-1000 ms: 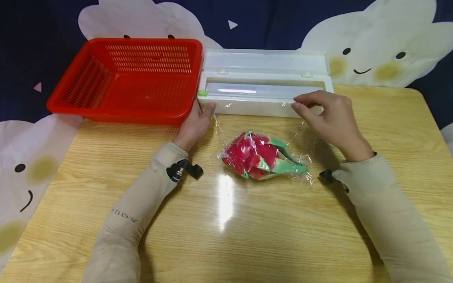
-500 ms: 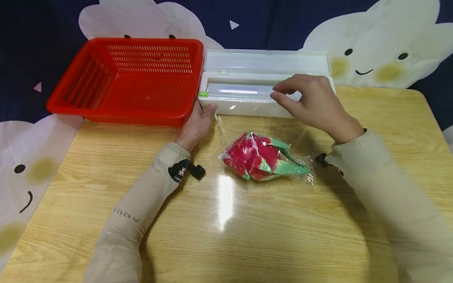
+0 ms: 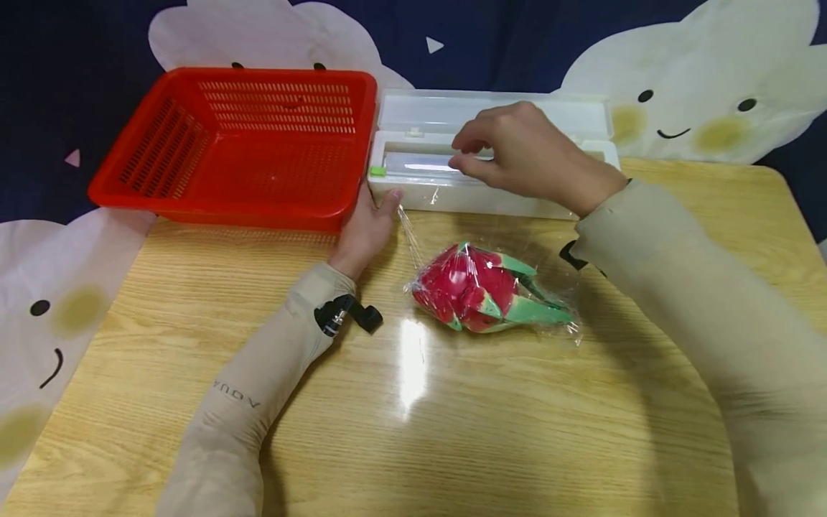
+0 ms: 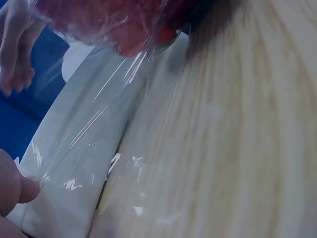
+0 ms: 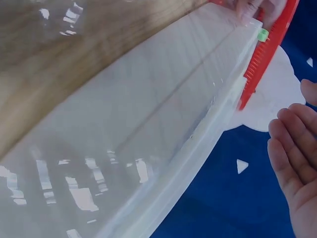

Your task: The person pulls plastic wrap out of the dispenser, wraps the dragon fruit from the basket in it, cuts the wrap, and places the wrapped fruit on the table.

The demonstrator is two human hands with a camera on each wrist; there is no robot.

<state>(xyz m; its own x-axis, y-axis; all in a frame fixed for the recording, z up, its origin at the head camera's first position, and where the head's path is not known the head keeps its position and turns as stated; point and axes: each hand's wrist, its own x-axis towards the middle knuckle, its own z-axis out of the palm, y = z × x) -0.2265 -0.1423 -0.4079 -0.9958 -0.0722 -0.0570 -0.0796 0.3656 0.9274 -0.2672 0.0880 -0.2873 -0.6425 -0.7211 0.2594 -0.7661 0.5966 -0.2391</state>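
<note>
My left hand (image 3: 365, 233) grips the left end of a white cling film dispenser (image 3: 478, 199), thumb on its front face; its other fingers are mostly hidden. The lid stands up and a roll of film (image 3: 420, 164) lies inside. At the box's left front corner sits a green slide cutter (image 3: 377, 171). Over the box hovers my right hand (image 3: 523, 151), fingers loosely bent and holding nothing, as the right wrist view also shows. Clear film stretches from the box to a red and green dragon fruit (image 3: 461, 287), wrapped in film on the table in front.
A red plastic basket (image 3: 226, 220) stands at the box's left, close against my left hand. The wooden table (image 3: 504, 416) extends toward me. Behind hangs a dark blue cloth (image 3: 491, 43) with cloud faces.
My right hand has travelled left and back, from the box's front edge near its right end to above its middle. The left hand keeps its grip; the dragon fruit stays put.
</note>
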